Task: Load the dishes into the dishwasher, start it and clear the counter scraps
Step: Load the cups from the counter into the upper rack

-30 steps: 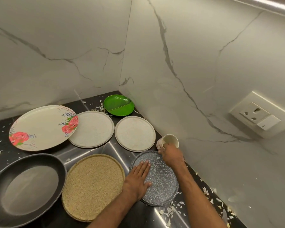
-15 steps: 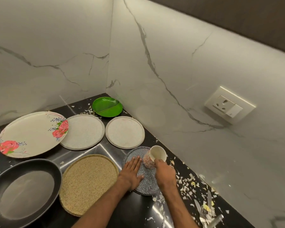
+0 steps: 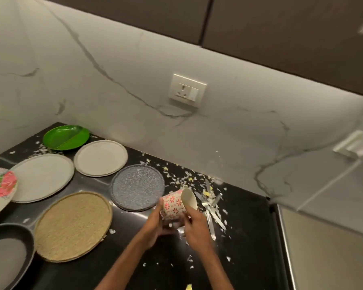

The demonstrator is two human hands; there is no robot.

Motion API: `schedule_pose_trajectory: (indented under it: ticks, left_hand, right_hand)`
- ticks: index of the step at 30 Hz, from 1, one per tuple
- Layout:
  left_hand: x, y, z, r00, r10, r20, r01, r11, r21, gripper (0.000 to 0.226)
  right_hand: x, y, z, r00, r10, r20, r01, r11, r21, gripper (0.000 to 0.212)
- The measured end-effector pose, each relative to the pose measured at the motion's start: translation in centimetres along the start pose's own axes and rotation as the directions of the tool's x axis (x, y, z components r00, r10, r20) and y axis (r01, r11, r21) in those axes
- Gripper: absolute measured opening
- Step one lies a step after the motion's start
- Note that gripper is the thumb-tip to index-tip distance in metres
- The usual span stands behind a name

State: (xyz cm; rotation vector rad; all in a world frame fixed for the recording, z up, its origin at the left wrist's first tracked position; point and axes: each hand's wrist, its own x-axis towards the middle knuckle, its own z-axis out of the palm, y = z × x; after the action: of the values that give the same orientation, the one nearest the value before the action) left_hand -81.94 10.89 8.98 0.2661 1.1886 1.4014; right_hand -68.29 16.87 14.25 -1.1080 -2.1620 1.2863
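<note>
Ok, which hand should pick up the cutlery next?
Right, probably. The right hand is next to the cutlery; the left hand grips the cup on the far side.

Six plates point(image 3: 137, 188), one pan point(image 3: 6, 258), one cup point(image 3: 173, 204).

One view only: head-worn, wide-angle, above counter point(image 3: 249, 250), facing forward-down at marble wall point(image 3: 134, 84); left hand point(image 3: 153, 227), right hand point(image 3: 197, 227) nearest, lower centre.

The left hand point(image 3: 155, 225) has left the speckled plate point(image 3: 137, 187) and now holds the raised cup point(image 3: 173, 204).
</note>
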Motion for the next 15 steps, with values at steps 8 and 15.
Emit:
schedule_pose_trajectory:
  ticks: [8, 15]
  left_hand:
    - [-7.6, -8.1, 10.0, 0.939, -0.042, 0.343, -0.019, 0.985, 0.173, 0.061]
    - [-15.8, -18.2, 19.2, 0.793, 0.167, 0.586, -0.484, 0.757, 0.439, 0.087]
  right_hand:
    - [-17.1, 7.6, -7.8, 0.929, 0.321, -0.183, -0.146, 0.775, 0.614, 0.024]
    - [-31.6, 13.6, -12.3, 0.742, 0.570, -0.354, -0.084, 0.603, 0.794, 0.038]
